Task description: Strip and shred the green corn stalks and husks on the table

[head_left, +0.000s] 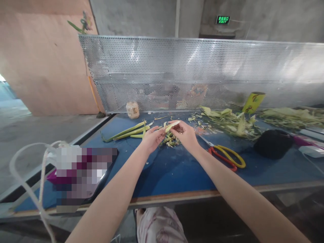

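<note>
Both my hands meet over the middle of a blue table (172,168). My right hand (186,133) is closed on a pale yellow-green plant piece (172,125), held just above the table. My left hand (153,137) has its fingers curled at the same piece's left end. Right under the hands lies a small heap of green and yellow trimmings (170,140). Several long green stalks (126,132) lie to the left of my left hand.
Scissors with red and yellow handles (225,156) lie right of my right forearm. A heap of pale green leaves (227,121) spreads at the back right, beside a yellow cup (253,102) and a black bundle (273,144). A perforated metal screen (202,72) closes the far edge.
</note>
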`<state>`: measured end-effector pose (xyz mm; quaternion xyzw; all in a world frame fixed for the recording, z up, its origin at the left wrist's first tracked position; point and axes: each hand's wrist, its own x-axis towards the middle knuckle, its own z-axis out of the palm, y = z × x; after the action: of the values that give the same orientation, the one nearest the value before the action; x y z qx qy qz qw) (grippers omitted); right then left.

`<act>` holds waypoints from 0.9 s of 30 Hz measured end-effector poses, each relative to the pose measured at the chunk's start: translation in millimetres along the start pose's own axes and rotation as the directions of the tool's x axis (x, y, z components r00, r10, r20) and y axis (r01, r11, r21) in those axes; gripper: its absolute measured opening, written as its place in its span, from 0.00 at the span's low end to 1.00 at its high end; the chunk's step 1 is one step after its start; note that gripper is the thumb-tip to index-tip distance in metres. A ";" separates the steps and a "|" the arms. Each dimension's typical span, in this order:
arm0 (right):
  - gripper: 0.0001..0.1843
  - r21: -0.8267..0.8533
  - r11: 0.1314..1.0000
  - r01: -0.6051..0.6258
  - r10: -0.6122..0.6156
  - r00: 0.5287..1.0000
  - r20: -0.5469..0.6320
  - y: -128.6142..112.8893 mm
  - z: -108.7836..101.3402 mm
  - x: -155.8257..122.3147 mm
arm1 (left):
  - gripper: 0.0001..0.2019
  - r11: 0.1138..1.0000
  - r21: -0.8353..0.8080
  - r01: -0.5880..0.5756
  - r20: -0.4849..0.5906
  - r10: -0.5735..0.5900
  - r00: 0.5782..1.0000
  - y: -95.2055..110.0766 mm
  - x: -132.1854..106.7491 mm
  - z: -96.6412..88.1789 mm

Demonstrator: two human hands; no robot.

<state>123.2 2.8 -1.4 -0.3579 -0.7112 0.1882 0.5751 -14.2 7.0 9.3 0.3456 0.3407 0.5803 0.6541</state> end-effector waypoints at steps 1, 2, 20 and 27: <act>0.09 -0.013 1.000 -0.005 0.005 1.000 0.004 -0.9 -0.5 0.1 | 0.23 1.000 0.007 0.012 0.009 -0.012 1.000 -0.2 -0.5 -0.2; 0.08 -0.031 0.999 -0.013 0.013 1.000 0.006 -1.5 -1.0 0.4 | 0.22 1.000 0.014 0.021 0.019 -0.021 1.000 -0.4 -0.8 -0.6; 0.07 -0.060 0.996 -0.062 0.064 0.998 0.024 4.1 0.6 2.3 | 0.24 0.997 0.082 -0.015 0.048 0.011 0.999 -3.8 -2.3 1.4; 0.10 0.035 0.986 -0.166 0.166 0.986 -0.022 6.5 1.0 4.8 | 0.23 0.994 0.054 -0.098 0.089 0.093 0.992 -5.8 -1.5 3.1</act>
<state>123.7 10.9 -2.9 -0.4086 -0.6685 0.2428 0.5721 -8.7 4.9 6.1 0.4053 0.3118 0.5853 0.6292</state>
